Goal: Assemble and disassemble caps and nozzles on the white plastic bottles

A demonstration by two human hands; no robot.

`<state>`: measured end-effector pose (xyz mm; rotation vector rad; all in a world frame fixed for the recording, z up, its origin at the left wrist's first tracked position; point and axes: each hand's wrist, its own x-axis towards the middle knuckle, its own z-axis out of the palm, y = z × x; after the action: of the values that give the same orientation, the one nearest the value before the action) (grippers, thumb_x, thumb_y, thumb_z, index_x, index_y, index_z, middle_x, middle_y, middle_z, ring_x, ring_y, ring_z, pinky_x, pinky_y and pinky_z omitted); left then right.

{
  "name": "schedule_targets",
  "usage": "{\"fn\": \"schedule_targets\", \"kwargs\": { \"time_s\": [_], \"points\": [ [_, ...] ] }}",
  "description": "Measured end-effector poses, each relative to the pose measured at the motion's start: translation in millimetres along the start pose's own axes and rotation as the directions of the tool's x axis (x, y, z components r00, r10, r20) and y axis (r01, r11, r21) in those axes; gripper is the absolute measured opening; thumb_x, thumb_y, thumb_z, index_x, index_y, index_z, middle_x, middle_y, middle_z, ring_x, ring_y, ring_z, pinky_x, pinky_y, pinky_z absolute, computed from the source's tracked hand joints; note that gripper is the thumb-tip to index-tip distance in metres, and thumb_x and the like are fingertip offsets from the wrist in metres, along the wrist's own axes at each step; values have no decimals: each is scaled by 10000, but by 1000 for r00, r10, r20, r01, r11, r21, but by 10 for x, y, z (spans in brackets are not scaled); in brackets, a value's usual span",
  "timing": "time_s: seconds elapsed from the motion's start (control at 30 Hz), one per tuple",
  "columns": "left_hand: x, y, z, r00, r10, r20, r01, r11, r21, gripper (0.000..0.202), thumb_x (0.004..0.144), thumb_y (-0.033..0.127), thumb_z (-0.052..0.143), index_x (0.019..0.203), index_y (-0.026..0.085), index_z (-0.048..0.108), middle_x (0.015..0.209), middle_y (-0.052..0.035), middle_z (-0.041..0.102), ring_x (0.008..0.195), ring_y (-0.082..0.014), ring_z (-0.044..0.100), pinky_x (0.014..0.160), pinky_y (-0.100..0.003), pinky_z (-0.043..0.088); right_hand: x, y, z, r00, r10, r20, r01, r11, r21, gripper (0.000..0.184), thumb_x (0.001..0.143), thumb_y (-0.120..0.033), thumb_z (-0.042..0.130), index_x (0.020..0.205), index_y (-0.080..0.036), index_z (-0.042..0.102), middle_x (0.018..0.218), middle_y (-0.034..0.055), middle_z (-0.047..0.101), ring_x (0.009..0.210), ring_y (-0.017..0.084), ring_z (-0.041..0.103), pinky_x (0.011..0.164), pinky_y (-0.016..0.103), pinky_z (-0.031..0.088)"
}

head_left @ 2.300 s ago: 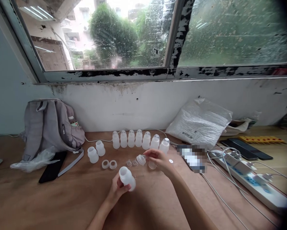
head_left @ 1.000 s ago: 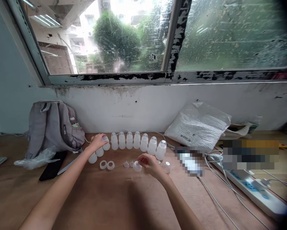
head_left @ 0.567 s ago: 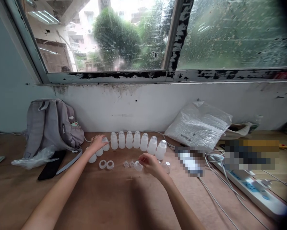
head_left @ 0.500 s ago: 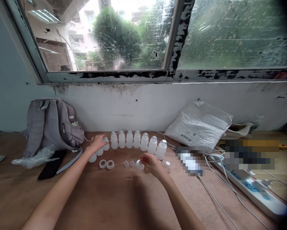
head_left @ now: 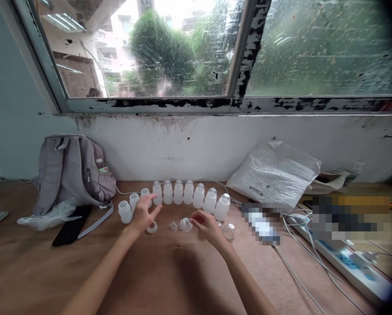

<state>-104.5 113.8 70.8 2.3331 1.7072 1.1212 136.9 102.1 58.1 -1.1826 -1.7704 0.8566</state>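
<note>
My right hand (head_left: 206, 224) pinches a translucent bottle ring (head_left: 186, 224), tilted low over the table; one small clear teat (head_left: 173, 225) stands to its left, and another is partly hidden behind the ring. My left hand (head_left: 143, 215), fingers spread and holding nothing, hovers over another ring (head_left: 152, 227) in front of the open-topped bottles. Three of these bottles stand at the left, among them the nearest open bottle (head_left: 125, 212). Several capped baby bottles (head_left: 178, 192) continue the arc to the right. A clear cap (head_left: 228, 232) lies beyond my right wrist.
A grey backpack (head_left: 74, 170), a plastic bag (head_left: 48, 216) and a black flat item (head_left: 71, 225) are at the left. At the right lie a silvery mailer bag (head_left: 274, 175), a blurred phone-like item (head_left: 259, 223), cables and a white power strip (head_left: 346, 258).
My left hand has left the open bottles, moving right and toward me, with fingers spreading. My right hand has moved the ring slightly left, toward the teats, and tilted it.
</note>
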Motion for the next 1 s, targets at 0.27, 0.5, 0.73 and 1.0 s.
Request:
{"fn": "schedule_targets", "kwargs": {
  "time_s": [0.27,0.5,0.73,1.0],
  "points": [
    [-870,355,702,995,-57,87,83,938,-336,339,713,282,574,1032,192,501,964,-61,579,923,-196,540,809,-347,444,-154,266,661,986,131,-103,-89,936,340,328,772,-491,451,626,-203,396,474,-68,399,385,76,353,371,195,287],
    [-915,392,591,981,-24,191,98,917,-386,395,716,214,538,1103,204,459,1005,-67,559,929,-183,533,816,-330,446,-237,357,786,997,72,-24,-60,944,324,324,769,-470,475,637,-174,467,566,-37,463,527,94,421,504,202,350],
    [-912,382,613,975,26,221,29,969,-243,352,719,343,550,1022,168,521,960,-90,582,897,-227,525,812,-384,417,-237,404,827,999,26,-27,-21,989,147,320,770,-419,493,581,-162,468,527,-42,448,509,87,389,503,199,314],
    [-885,402,609,970,27,240,29,974,-226,268,729,327,540,949,176,564,862,-67,598,820,-216,523,752,-365,405,-257,438,863,999,20,-46,-16,997,79,346,757,-408,497,522,-168,418,490,-48,393,484,83,351,478,198,289]
  ]
}}
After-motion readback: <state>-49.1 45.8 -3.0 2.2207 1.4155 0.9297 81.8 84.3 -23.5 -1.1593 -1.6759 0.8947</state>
